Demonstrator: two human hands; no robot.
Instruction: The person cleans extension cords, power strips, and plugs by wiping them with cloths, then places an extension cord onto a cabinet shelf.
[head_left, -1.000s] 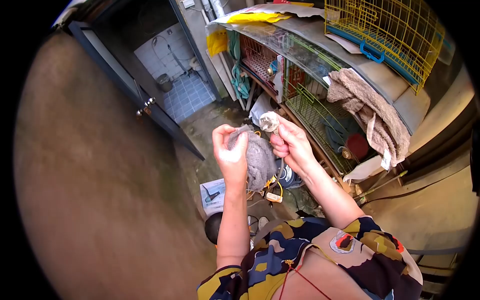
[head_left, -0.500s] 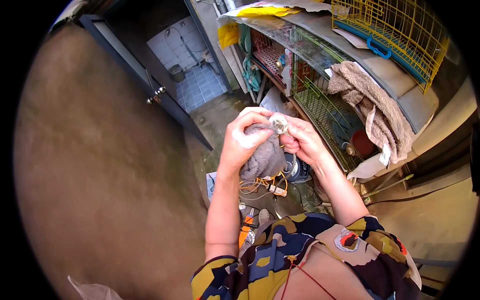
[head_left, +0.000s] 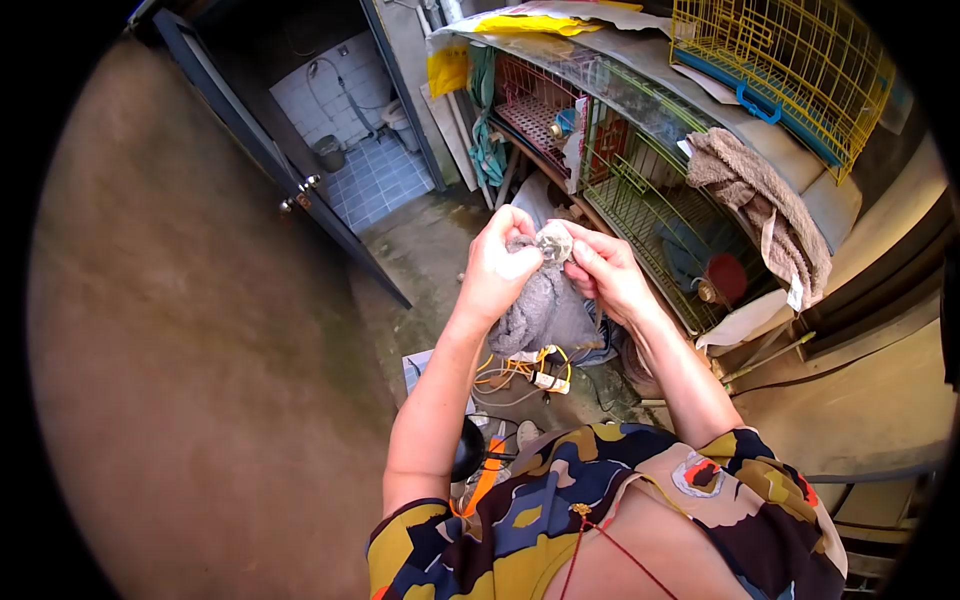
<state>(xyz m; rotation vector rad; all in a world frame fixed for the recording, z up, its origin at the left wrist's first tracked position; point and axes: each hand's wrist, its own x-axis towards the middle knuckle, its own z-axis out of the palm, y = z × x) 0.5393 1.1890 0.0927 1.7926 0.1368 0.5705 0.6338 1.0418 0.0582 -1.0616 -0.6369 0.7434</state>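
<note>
Floor (head_left: 420,250) below, two hands (head_left: 494,268) (head_left: 612,272) hold one plug (head_left: 553,239) and one cloth (head_left: 540,300).

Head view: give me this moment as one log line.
left hand: holding grey cloth | right hand: holding white plug | contact: cloth up against plug | nearby: brown towel, draped

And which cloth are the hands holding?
The grey cloth, hanging from the left hand; the brown towel lies draped at the picture's right, untouched.

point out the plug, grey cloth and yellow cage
Plug (head_left: 553,239), head view, on its face
Grey cloth (head_left: 535,302), head view, on its hanging part
Yellow cage (head_left: 780,75), head view, on its wire side
</note>
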